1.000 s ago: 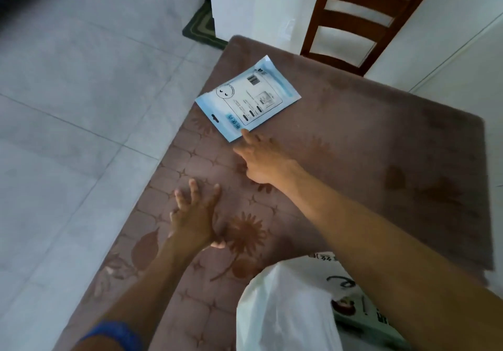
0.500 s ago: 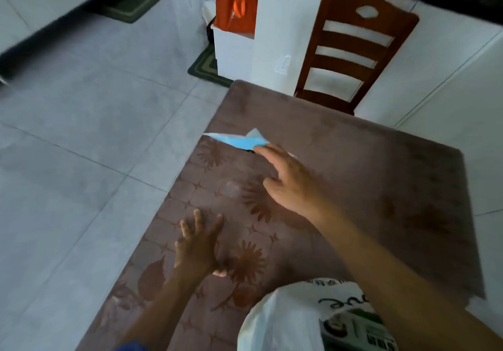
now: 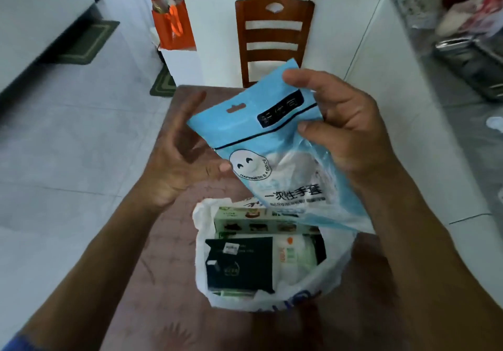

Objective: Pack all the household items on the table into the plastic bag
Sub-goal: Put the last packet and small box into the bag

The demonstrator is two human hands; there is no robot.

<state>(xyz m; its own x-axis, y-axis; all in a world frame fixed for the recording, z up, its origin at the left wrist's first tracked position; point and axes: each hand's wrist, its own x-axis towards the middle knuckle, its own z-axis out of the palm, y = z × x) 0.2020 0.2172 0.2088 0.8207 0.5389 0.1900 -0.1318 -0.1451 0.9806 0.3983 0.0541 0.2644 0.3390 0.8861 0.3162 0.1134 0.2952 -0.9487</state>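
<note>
Left hand (image 3: 179, 160): fingers spread, palm up, empty, thumb tip at the left edge of the blue packet (image 3: 269, 146). Blue packet: tilted in the air above the mouth of the white plastic bag (image 3: 313, 293), which stands on the brown surface (image 3: 168, 282) holding boxes. Right hand (image 3: 351, 127): pinching the packet's upper right edge.

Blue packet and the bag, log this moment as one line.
right hand: holds blue packet | left hand: open | packet: above white plastic bag | bag: open, boxes inside
</note>
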